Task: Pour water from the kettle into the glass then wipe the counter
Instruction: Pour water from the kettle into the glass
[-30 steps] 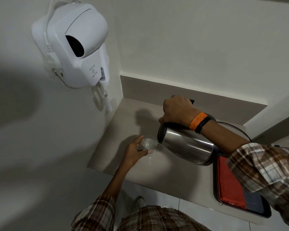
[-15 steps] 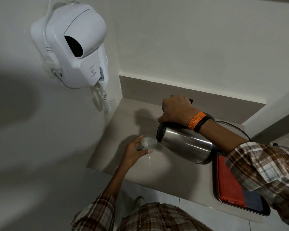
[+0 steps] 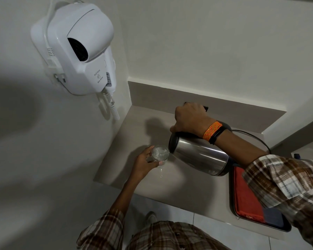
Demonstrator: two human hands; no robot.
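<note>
Both hands are busy at centre frame. With my right hand (image 3: 189, 118) I have the fingers wrapped tight round the black handle of the kettle (image 3: 200, 156), tipping its steel body well over so the spout end sits right at the rim of the glass (image 3: 160, 153). My left hand (image 3: 143, 164) curls round the glass from the lower left, thumb and fingers pinching its wall; I judge that grip is there to steady it against the pour and keep the rim under the spout.

Inside the glass I can see clear, churned water; how full it is I cannot tell from this angle. A thin wet streak shows on the counter (image 3: 134, 130) just below the glass, which looks like a dribble I will need to wipe.

At lower right sits a dark tray (image 3: 278, 226) holding a red cloth (image 3: 246, 201), partly hidden by my sleeve, well apart from the glass. That seems kept close for the wiping. A wall-hung hair dryer (image 3: 81, 49) fills the upper left.
</note>
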